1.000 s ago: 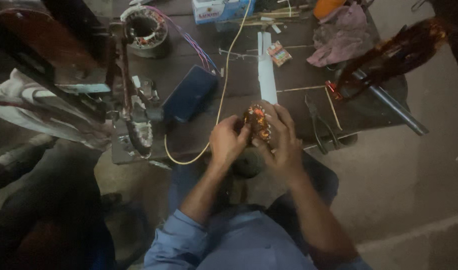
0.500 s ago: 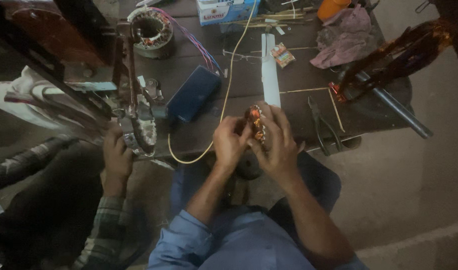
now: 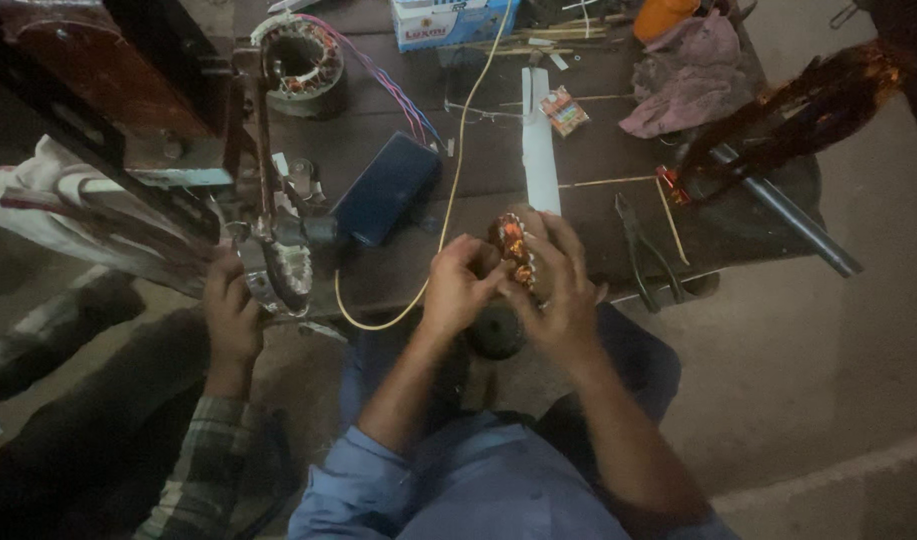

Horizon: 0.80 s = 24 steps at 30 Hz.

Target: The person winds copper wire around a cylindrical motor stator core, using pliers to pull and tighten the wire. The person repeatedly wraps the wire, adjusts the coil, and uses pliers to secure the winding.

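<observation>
Both hands hold one small coil (image 3: 511, 252) of shiny copper wire, just in front of the near edge of the bench (image 3: 598, 215). The left hand (image 3: 456, 285) is closed on the coil's left side, with its fingertips pinching it. The right hand (image 3: 563, 285) wraps around the right side and back of the coil, with its fingers spread over the top. A dark round part (image 3: 496, 332) sits just under the coil, between the two wrists.

A long yellow cord (image 3: 456, 165) runs from the far edge of the bench, down past the left hand, and loops at the near edge. A dark blue box (image 3: 386, 188) lies just left of the cord. A white strip (image 3: 539, 140) lies flat behind the coil, pointing to the far edge. Black pliers (image 3: 643, 250) lie near the right hand, at the near edge. A pink rag (image 3: 690, 85) is bunched up by the far right corner. A round motor ring (image 3: 300, 60) with colored wires sits at the far left corner.

Another person's hand (image 3: 230, 305), in a checked sleeve (image 3: 203, 460), grips a metal machine (image 3: 278, 262) at the left end of the bench, well apart from the coil.
</observation>
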Tool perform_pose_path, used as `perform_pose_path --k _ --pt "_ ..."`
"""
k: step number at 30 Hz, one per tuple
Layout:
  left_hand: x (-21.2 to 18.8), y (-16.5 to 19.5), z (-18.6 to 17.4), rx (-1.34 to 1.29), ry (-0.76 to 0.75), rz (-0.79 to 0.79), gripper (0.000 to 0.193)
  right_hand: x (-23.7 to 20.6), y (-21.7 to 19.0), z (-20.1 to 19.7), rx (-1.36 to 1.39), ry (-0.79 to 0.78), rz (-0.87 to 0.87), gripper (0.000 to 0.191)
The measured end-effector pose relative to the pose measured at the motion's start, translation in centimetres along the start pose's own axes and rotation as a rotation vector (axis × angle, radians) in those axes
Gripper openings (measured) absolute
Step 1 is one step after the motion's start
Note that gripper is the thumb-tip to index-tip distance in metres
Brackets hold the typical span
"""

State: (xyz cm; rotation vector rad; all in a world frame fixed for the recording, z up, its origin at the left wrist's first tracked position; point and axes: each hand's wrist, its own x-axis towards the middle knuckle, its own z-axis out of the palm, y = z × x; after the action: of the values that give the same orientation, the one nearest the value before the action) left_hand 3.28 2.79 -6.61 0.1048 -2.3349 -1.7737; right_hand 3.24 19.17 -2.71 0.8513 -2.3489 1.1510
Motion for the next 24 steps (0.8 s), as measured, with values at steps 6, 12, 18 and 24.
perform_pose_path --k 6,12,18,24 --pt "-0.1 0.4 1.3 0.159 0.092 0.092 0.026 -0.2 0.4 -0.3 0.017 -0.009 0.031 0.06" --pt "-0.4 1.4 -0.3 0.066 -0.103 0.271 0.022 0.0 0.6 -0.7 0.005 -0.013 0.119 0.059" --pt "-1.5 1.9 -1.3 -0.076 -0.171 0.285 0.023 0.0 0.9 -1.2 -0.026 0.035 0.103 0.065" --pt "-1.6 0.8 -0.7 -0.305 -0.281 -0.072 0.021 -0.6 0.5 -1.0 -0.138 0.007 0.108 0.072"
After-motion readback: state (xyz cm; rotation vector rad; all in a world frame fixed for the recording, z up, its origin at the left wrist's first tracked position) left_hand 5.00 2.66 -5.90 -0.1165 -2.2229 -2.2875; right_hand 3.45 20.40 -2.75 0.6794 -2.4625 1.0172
